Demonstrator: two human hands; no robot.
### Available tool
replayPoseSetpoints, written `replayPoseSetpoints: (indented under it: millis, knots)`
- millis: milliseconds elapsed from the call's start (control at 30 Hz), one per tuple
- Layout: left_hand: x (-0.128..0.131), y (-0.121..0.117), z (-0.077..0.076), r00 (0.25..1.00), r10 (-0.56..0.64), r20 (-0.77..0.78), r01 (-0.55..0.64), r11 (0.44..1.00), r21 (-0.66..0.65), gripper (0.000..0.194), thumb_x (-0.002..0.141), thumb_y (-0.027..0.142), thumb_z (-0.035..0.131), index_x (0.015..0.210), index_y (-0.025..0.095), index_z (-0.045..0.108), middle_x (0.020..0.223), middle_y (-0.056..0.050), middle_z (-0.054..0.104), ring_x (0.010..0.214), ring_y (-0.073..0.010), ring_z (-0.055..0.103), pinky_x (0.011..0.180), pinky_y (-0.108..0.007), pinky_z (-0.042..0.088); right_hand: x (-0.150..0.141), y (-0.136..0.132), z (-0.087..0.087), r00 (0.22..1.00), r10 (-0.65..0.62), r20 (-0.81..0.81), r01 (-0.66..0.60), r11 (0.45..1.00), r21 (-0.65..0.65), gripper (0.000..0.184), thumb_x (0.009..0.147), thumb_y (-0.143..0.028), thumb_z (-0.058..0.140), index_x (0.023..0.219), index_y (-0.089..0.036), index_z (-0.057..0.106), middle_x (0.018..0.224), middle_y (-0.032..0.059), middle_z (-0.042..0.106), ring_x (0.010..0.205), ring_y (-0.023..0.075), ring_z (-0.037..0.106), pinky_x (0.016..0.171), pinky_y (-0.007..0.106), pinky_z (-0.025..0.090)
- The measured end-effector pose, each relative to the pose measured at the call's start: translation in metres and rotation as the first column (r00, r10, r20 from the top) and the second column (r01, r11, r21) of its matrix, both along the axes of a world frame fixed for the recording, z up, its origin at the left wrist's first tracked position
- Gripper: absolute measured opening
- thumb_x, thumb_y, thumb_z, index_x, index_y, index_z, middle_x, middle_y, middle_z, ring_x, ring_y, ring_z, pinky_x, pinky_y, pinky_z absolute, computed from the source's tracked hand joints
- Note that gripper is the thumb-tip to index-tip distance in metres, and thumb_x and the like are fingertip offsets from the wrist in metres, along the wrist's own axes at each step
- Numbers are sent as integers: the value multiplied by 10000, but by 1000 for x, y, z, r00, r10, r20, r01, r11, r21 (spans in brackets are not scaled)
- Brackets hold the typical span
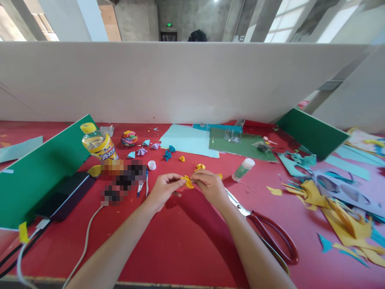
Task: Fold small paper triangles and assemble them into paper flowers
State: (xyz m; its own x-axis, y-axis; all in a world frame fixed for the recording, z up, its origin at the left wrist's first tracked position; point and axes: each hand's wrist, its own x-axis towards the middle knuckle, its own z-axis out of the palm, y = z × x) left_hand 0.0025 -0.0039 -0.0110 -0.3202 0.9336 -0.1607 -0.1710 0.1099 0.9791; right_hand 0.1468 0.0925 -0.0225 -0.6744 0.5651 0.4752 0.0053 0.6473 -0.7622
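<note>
Between my two hands is a small folded piece of yellow paper (188, 182), pinched at its left by my left hand (165, 189) and at its right by my right hand (211, 185). Both hands are closed at the fingertips, above the red table. Just behind them lie more folded yellow paper pieces (182, 159). Scissors with dark red handles (272, 230) rest on the table, partly hidden under my right forearm. A glue stick (243, 169) stands uncapped or capped, I cannot tell, to the right of my right hand. Blue and purple folded pieces (167, 155) lie farther back.
A yellow-capped bottle (100, 142), a power bank-like black box (66, 196) and pens (142, 182) are at left. Light blue sheets (189, 140) and a green packet (240, 144) lie behind. Yellow and blue paper scraps (339, 218) cover the right. A white partition (180, 82) borders the back.
</note>
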Motion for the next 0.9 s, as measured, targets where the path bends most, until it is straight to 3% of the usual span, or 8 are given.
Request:
replayPoseSetpoints:
  millis: [300, 467, 700, 900]
  knots:
    - [-1, -1, 0, 969, -13, -247, 19, 1000, 22, 270, 716, 378, 581, 808, 143, 676, 807, -46, 606, 696, -145, 555, 493, -193, 478, 1, 2, 4, 975, 49, 215, -41, 998, -42, 199, 779, -89, 481, 836, -196, 638, 788, 28, 598, 744, 150, 547, 683, 265, 419]
    - [-2, 0, -2, 957, -21, -290, 29, 999, 25, 282, 721, 385, 577, 834, 152, 688, 822, -52, 583, 701, -147, 548, 512, -212, 497, 1, 2, 3, 978, 39, 206, -37, 999, -17, 225, 759, -47, 467, 812, -194, 629, 776, 23, 596, 739, 146, 545, 683, 258, 416]
    - [-3, -1, 1, 954, -49, -295, 52, 999, 2, 280, 664, 391, 639, 746, 129, 689, 766, -56, 598, 673, -149, 549, 508, -212, 484, 1, 0, 4, 984, 72, 166, -78, 997, 30, 290, 746, 3, 424, 807, -199, 623, 789, 22, 584, 723, 133, 540, 668, 238, 423]
    - [-5, 0, 0, 986, -85, -145, 74, 994, -82, 284, 595, 378, 700, 696, 114, 673, 673, -50, 605, 599, -117, 516, 501, -203, 445, 1, -1, 3, 984, 85, 155, -99, 992, 82, 287, 766, 3, 431, 795, -205, 628, 790, 18, 588, 721, 129, 530, 668, 239, 418]
